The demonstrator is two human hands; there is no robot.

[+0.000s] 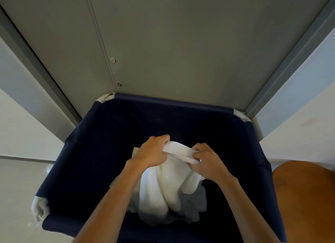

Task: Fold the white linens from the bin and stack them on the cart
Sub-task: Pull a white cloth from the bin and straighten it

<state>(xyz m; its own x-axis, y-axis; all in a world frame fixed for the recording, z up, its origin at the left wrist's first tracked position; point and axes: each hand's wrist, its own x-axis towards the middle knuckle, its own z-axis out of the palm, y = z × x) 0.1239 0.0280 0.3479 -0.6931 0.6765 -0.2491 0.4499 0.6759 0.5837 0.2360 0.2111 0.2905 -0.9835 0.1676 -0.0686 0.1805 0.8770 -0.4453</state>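
White linen is up over the middle of the navy fabric bin. Its top edge is bunched and stretched between your two hands, and the rest hangs in folds down into the bin.

Your left hand grips the left end of that edge, fingers curled over it, knuckles up. Your right hand pinches the right end, fingers and thumb closed on the cloth. The hands are near each other, with a short span of rolled edge between them.

More pale cloth lies under the hanging piece, low in the bin (in shadow it reads greyish; can't tell how many pieces). The bin walls are dark and deep, and a white corner piece shows at the far left of the rim.

Beyond the far rim is a grey metal panel with a vertical seam and two small round fittings. Pale floor lies left of the bin. An orange-brown rounded surface sits lower right, just beside the bin; can't tell what it is
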